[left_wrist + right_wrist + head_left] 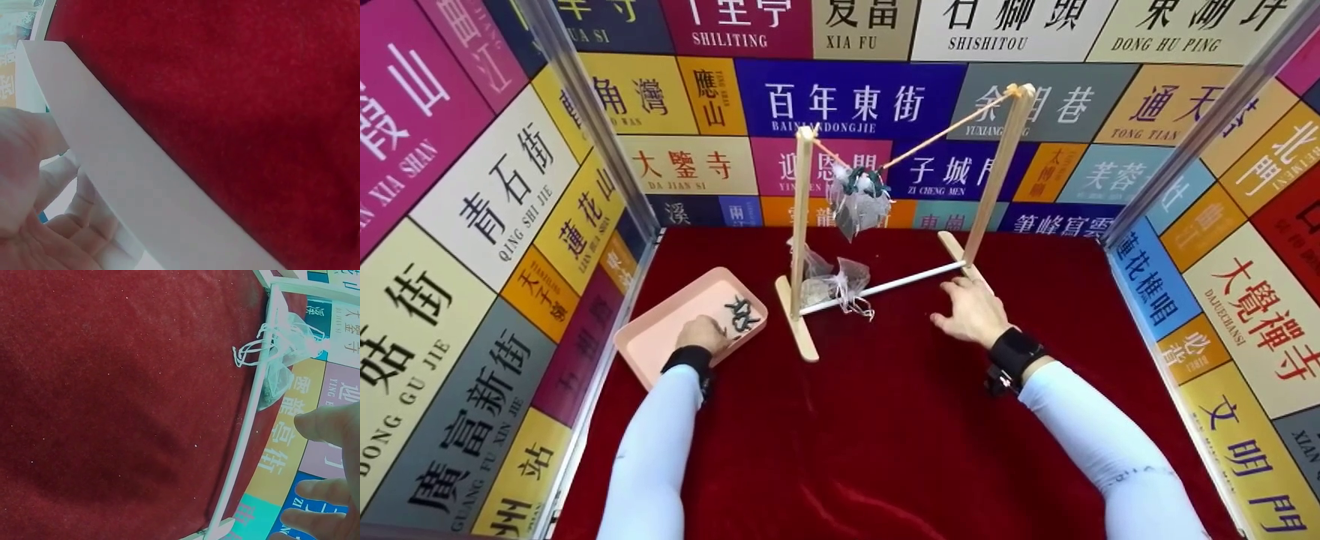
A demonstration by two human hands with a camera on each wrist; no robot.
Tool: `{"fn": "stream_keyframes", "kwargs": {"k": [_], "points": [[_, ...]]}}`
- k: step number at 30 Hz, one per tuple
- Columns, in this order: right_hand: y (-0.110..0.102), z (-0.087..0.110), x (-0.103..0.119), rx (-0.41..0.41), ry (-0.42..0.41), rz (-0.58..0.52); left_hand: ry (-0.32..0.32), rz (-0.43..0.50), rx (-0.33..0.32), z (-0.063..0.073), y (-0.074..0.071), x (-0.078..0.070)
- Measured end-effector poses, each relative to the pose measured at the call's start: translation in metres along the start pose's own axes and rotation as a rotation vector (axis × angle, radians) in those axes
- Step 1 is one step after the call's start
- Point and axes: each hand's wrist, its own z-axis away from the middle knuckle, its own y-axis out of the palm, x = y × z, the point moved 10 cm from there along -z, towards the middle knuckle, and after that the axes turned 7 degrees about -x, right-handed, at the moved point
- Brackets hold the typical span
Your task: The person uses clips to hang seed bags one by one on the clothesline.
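Note:
My left hand (pixel 701 335) reaches down into a shallow pink tray (pixel 639 346), beside several small dark green twisted pieces (pixel 742 313). In the left wrist view its fingers bend behind the tray wall (pixel 107 140); the wall hides some fingertips, so I cannot tell whether they pinch anything. My right hand (pixel 971 311) hovers near the right foot of a wooden stand (pixel 990 180), its fingers spread and loosely bent, holding nothing. From the cord (pixel 949 137) between the posts hangs a bundle of pale sheer bags (pixel 861 210) with dark green pieces at its top.
More sheer drawstring bags (pixel 844 279) lie by the stand's left post, against the white crossbar (pixel 911 280). Dark red cloth (pixel 885 435) covers the table. Panels with printed place names (pixel 847 97) enclose the back and sides.

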Motion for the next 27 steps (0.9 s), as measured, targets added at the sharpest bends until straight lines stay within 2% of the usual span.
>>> {"fn": "stream_keyframes", "kwargs": {"k": [3, 5, 9, 12, 13, 14, 19, 20, 21, 23, 27], "points": [[0.001, 0.001, 0.001, -0.002, -0.007, 0.007, 0.006, -0.003, 0.0, -0.003, 0.004, 0.003], [0.002, 0.001, 0.002, -0.002, -0.011, 0.013, 0.015, -0.001, -0.022, -0.004, 0.003, 0.002], [0.004, 0.001, 0.004, 0.008, -0.015, 0.022, 0.04, 0.012, -0.098, -0.004, -0.004, -0.006], [0.005, 0.001, 0.004, 0.019, -0.012, 0.024, 0.063, 0.031, -0.181, -0.002, -0.014, -0.015], [0.005, 0.002, 0.005, 0.02, -0.016, 0.025, 0.061, 0.037, -0.187, 0.002, -0.021, -0.021], [0.005, 0.002, 0.005, 0.02, -0.017, 0.025, 0.066, 0.039, -0.22, 0.006, -0.028, -0.027], [0.002, 0.003, 0.009, 0.003, -0.035, 0.025, 0.04, 0.088, -0.201, 0.051, -0.082, -0.083], [0.002, 0.003, 0.01, -0.001, -0.04, 0.026, 0.048, 0.101, -0.211, 0.058, -0.09, -0.092], [0.001, 0.003, 0.011, -0.006, -0.047, 0.028, 0.052, 0.118, -0.192, 0.065, -0.096, -0.102], [0.0, 0.003, 0.015, -0.014, -0.063, 0.031, 0.091, 0.147, -0.221, 0.072, -0.103, -0.115], [0.0, 0.003, 0.024, -0.019, -0.092, 0.024, 0.147, 0.223, -0.225, 0.078, -0.105, -0.141]]}}
